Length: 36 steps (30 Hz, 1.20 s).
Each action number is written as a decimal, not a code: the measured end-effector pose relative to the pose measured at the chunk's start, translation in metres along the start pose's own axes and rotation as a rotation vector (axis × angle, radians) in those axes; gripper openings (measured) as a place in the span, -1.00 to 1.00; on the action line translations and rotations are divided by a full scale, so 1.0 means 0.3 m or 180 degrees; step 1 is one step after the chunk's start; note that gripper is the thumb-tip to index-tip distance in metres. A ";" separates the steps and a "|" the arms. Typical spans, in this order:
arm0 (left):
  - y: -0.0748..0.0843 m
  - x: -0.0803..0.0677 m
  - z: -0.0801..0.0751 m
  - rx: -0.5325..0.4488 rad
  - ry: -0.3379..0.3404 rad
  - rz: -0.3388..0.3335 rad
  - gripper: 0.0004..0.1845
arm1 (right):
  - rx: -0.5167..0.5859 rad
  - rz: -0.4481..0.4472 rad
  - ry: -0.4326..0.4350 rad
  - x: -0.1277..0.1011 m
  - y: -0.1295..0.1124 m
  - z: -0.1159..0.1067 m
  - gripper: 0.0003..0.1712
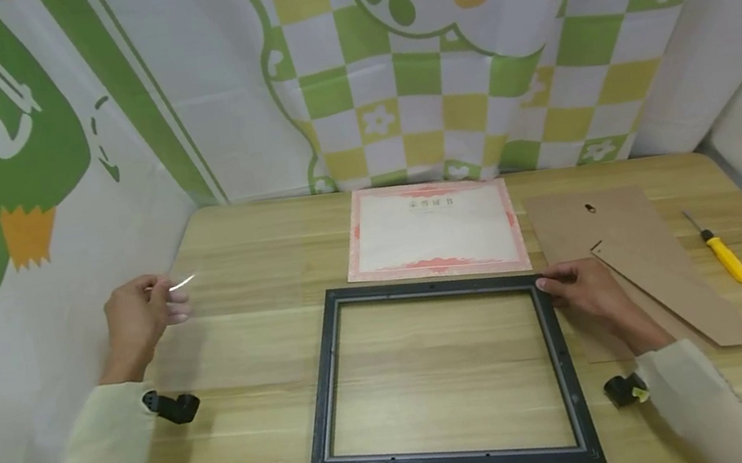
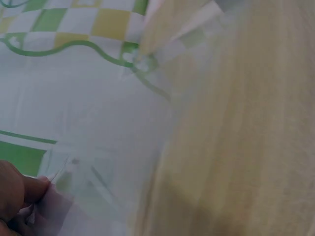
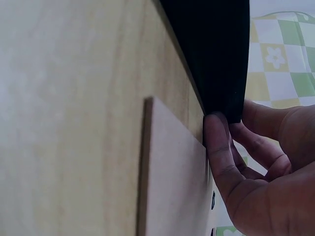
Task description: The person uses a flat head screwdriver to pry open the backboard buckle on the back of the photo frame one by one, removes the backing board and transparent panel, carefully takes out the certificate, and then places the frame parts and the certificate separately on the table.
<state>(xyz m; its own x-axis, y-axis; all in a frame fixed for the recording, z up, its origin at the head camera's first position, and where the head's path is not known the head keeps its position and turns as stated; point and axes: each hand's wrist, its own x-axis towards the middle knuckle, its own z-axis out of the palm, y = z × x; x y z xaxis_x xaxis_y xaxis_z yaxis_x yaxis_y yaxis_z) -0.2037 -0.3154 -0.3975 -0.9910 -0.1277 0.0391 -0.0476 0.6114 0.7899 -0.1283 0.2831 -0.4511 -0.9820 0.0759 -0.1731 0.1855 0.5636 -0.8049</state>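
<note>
The black frame (image 1: 442, 380) lies flat on the wooden table (image 1: 250, 261). The right hand (image 1: 586, 289) grips its far right corner, fingers curled against the edge. The left hand (image 1: 136, 314), raised left of the frame, pinches a clear sheet (image 1: 182, 282) by its edge.

Soft, even light fills the head view; the table (image 1: 254, 244) shows only faint shadows beneath the sleeves. Straight edges bow toward the corners. The left hand (image 1: 136, 318) is slightly smeared, with a bright glint beside its fingers. The left wrist view is heavily blurred and washed out. The right wrist view is soft, the black frame (image 3: 211, 49) featureless.
</note>
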 end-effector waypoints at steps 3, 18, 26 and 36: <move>-0.040 0.014 0.027 0.0138 -0.0110 -0.0088 -0.56 | -0.0019 -0.0014 -0.0008 0.000 0.002 0.000 -0.60; -0.110 0.060 0.096 0.0204 -0.0064 -0.0361 -0.67 | -0.0061 -0.0052 -0.0035 -0.005 0.001 0.001 -0.59; -0.107 0.066 0.119 0.0959 0.0119 -0.0252 -0.66 | -0.0039 -0.0045 -0.0036 -0.007 0.001 0.000 -0.59; -0.093 0.063 0.132 0.1642 0.0322 -0.0231 -0.65 | -0.0047 -0.0069 -0.0017 -0.007 -0.001 -0.001 -0.60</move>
<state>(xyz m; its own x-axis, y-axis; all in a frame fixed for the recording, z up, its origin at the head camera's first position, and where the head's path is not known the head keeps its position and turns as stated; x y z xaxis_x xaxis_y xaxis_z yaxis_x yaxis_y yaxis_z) -0.2261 -0.3039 -0.4431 -0.9672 -0.2430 0.0746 -0.1959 0.8997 0.3901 -0.1265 0.2828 -0.4503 -0.9855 0.0593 -0.1588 0.1636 0.5772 -0.8000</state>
